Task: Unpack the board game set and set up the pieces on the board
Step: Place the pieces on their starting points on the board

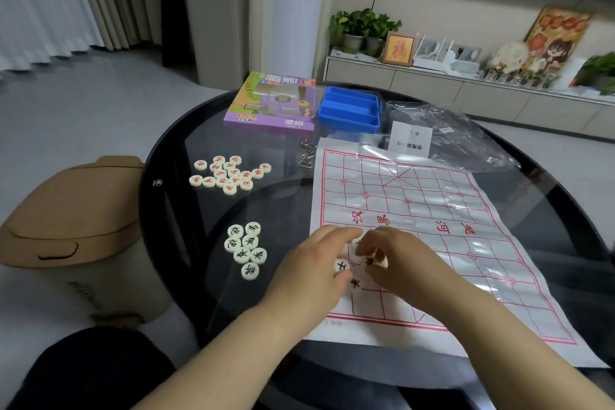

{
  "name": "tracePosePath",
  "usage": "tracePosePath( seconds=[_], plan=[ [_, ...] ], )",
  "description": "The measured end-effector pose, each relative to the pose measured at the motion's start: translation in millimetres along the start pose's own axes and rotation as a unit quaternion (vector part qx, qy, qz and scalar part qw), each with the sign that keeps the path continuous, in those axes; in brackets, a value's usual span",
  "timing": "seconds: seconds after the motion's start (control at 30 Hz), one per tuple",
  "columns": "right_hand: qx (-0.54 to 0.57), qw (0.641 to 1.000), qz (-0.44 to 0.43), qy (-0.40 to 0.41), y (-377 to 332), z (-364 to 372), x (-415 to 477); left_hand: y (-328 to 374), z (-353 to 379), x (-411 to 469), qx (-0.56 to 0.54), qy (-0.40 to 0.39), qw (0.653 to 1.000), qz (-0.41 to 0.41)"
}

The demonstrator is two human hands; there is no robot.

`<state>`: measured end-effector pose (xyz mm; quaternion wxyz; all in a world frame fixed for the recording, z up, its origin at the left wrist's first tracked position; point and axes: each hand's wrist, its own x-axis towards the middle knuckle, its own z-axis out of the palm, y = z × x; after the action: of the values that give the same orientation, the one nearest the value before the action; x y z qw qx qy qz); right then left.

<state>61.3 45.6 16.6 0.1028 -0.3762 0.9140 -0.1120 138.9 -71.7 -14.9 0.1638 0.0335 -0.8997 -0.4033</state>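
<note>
My left hand [316,263] and right hand [399,260] meet over the near left corner of the board [432,243]. The board is a thin, wrinkled paper sheet with a red grid, lying on a round dark glass worktop [186,210].

My left fingers [344,234] pinch a white disc [341,266] marked with a black character. My right fingers [372,240] curl narrowly round a second disc [370,261]. A third disc [355,284] lies on the grid just below them.

To do this step well, I think each disc should sit on a line crossing rather than inside a square, with its character facing up. It should go down gently so the light sheet does not shift.

Left of my hands, off the board, is a small cluster of black pieces [246,248]. Farther back is a cluster of red pieces [229,175].

At the far edge are a purple box [271,103], a blue tray [349,108] and a clear bag [449,136].
</note>
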Motion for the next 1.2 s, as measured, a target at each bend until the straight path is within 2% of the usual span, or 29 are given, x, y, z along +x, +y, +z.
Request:
tracePosePath(
  seconds=[0.13,0.23,0.37,0.5,0.7,1.03,1.2],
  plan=[
    [0.013,1.0,0.026,0.009,13.1,-1.3,-3.1,8.2,18.7,14.5,0.032,-0.042,0.998,-0.017],
    [0.041,0.999,0.03,0.01,18.6,-1.3,-6.8,7.0,21.1,17.6,0.026,-0.042,0.998,-0.027],
    [0.063,0.998,0.004,0.025,9.1,-5.9,-6.7,-6.7,-2.1,3.0,0.04,0.008,0.999,-0.006],
    [0.076,0.995,-0.058,0.002,-22.5,0.4,2.8,-41.8,-42.8,-27.2,0.103,0.053,0.992,-0.041],
    [0.063,0.982,-0.177,-0.022,-68.5,27.0,26.3,-65.3,-64.2,-43.1,0.14,0.025,0.987,-0.077],
    [0.091,0.979,-0.164,-0.077,-83.4,32.4,65.0,-70.4,-60.8,-32.9,0.176,0.112,0.972,-0.111],
    [0.026,0.979,-0.197,-0.047,-79.7,34.6,64.7,-74.8,-63.0,-33.2,0.157,0.144,0.972,-0.097]
  ],
)
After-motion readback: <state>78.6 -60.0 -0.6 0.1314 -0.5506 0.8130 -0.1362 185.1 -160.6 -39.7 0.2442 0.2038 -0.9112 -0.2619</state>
